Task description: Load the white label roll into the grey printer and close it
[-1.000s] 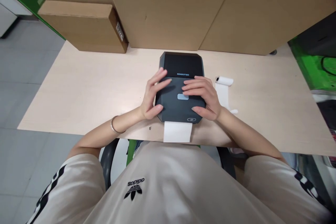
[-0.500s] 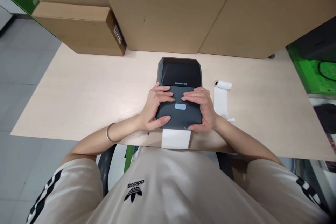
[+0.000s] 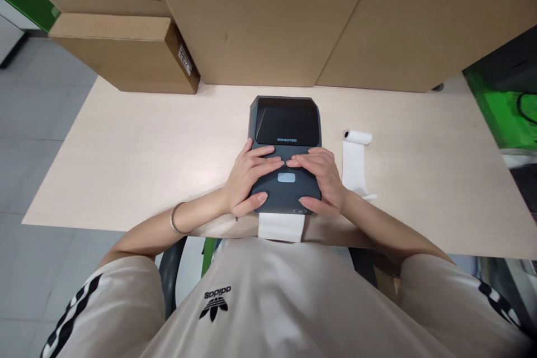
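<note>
A dark grey label printer with a black window on top and a light blue button stands near the table's front edge. My left hand lies on the left part of its lid, fingers stretched out and thumb apart. From the other side my right hand rests on the lid with its fingers extended, their tips close to the left ones above the button. Both hands are open and touch the printer without being wrapped round it. A white paper strip sticks out from the printer's front and hangs toward my shirt.
Right of the printer lies a small roll of white paper, partly unrolled on the table. Large cardboard boxes line the back edge, with a smaller carton at the left. A black object sits at the far right.
My fingers have shifted slightly on the lid, and the fingertips of both hands are now closer together above the button. The view has tilted a little; the printer and paper look otherwise the same.
</note>
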The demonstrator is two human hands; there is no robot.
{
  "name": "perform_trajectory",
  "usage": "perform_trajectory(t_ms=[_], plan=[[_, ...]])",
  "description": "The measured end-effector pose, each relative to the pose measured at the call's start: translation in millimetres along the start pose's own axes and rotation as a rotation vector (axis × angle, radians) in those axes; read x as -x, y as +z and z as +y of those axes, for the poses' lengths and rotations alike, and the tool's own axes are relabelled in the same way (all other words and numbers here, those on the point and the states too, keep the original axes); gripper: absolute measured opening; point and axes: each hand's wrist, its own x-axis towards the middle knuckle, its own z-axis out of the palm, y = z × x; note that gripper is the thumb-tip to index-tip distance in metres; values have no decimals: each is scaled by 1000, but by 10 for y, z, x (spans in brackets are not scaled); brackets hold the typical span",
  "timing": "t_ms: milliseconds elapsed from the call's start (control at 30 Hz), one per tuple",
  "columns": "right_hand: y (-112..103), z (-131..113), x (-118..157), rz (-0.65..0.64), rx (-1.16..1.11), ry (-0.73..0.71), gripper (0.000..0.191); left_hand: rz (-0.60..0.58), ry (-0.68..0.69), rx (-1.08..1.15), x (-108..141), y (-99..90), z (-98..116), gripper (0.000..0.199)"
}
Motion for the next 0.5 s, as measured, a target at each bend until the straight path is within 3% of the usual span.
perform_trajectory(t_ms=[233, 367, 500], plan=[[29, -3, 46, 21, 4, 2, 76, 21, 19, -34, 8, 15, -17, 51], [81, 45, 80, 132, 13, -74, 71, 30, 42, -53, 4, 7, -58, 61], [74, 81, 85, 110, 51, -99, 73, 16, 97, -125, 1, 1, -76, 71]])
